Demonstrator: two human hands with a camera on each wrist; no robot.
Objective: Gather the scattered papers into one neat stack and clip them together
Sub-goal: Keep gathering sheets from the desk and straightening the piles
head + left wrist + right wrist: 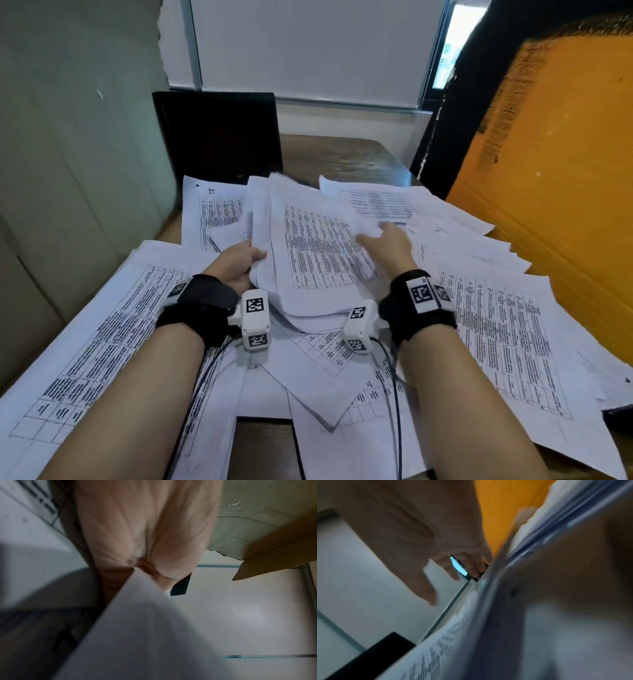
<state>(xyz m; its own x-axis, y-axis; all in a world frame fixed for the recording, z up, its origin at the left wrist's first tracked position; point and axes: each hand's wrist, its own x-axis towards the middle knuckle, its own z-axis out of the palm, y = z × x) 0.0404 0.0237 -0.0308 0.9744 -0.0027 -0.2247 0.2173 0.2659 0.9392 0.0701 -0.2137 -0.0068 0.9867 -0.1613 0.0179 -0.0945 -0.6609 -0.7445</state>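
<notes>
Printed sheets with tables lie scattered over the wooden table. My left hand grips the left edge of a loose bundle of sheets, lifted a little above the rest. In the left wrist view the bundle runs into my left hand between thumb and fingers. My right hand lies against the bundle's right side with fingers spread. The right wrist view shows my right hand relaxed beside the sheets' edges. Loose sheets lie at the left, right and back.
A black screen stands at the back of the table. An orange cardboard box walls in the right side, and a grey-green panel the left. Cables trail from the wrist cameras over the near sheets.
</notes>
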